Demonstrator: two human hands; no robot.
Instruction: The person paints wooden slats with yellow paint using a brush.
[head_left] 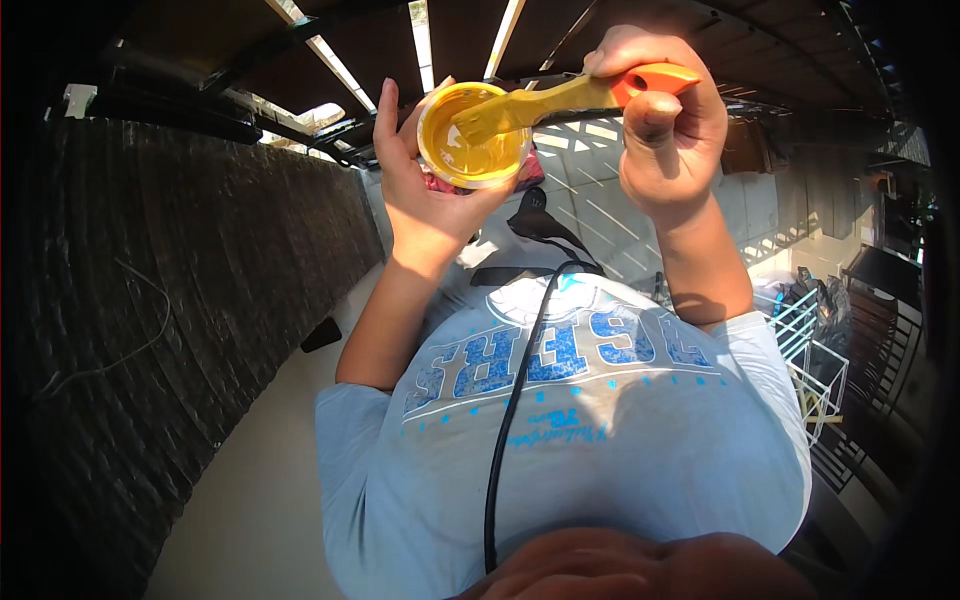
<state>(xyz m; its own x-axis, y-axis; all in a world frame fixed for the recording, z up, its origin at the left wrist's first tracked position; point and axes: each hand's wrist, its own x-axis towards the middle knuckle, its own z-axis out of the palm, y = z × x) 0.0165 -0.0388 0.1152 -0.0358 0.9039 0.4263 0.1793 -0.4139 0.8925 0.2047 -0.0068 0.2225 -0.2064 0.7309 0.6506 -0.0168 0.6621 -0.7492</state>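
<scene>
My left hand (pixel 427 195) is wrapped round a small round tub (pixel 450 104) with a pale rim. Yellow paint (pixel 482 160) coats its inner wall, with whitish patches low inside. A paintbrush (pixel 562 102) with an orange handle end is gripped in my right hand (pixel 680 150), thumb against the handle. Yellow paint covers the brush up to the orange part. Its bristle end dips over the rim into the tub's opening; whether the bristles touch the paint at the bottom I cannot tell.
A dark slatted wall (pixel 170 290) curves along the left, with a thin cord on it. At the right stand a white wire rack (pixel 818 375) and dark barred furniture (pixel 880 340). A black cable (pixel 515 390) runs down my shirt. Dark slats with bright gaps lie beyond my hands.
</scene>
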